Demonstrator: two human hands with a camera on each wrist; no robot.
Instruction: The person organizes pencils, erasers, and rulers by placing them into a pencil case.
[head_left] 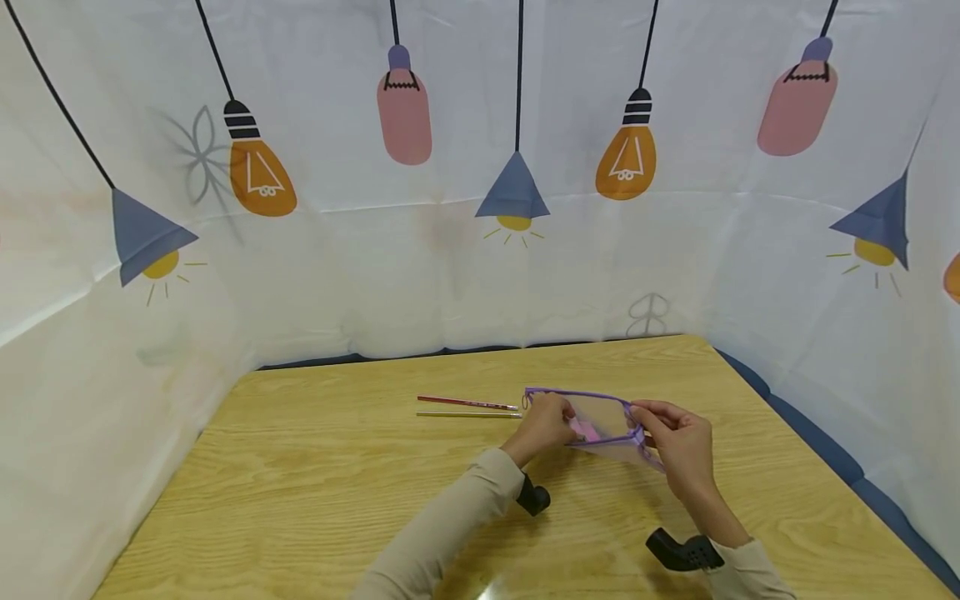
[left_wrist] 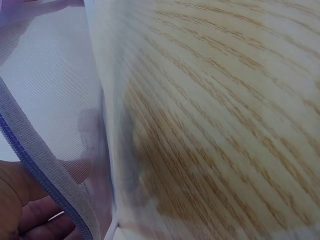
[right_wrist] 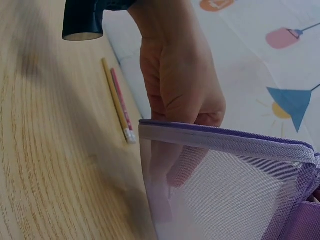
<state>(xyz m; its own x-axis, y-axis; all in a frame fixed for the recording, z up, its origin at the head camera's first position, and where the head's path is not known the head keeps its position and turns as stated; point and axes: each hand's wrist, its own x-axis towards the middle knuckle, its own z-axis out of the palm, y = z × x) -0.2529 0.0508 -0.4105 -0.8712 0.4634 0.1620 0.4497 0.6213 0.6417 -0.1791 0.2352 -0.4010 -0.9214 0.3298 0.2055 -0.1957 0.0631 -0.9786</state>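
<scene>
A see-through mesh pouch [head_left: 603, 410] with purple edging is held up over the table with its mouth spread. My left hand [head_left: 546, 427] reaches over its rim, the fingertips down inside, pinching a small pink block [head_left: 584, 429]. In the right wrist view those fingers show dimly through the mesh [right_wrist: 235, 185]. At the pouch's right corner, my right hand [head_left: 681, 446] pinches the purple edge between thumb and fingers. The left wrist view is filled mostly by the pale mesh [left_wrist: 50, 65] and the wood grain beside it.
A red pencil [head_left: 465, 402] and a yellowish pencil [head_left: 467, 414] lie side by side on the wooden table [head_left: 315, 475], left of the pouch. Behind the table hangs a white curtain [head_left: 442, 275] printed with lamps. Black wrist cameras [head_left: 678, 552] sit under both wrists.
</scene>
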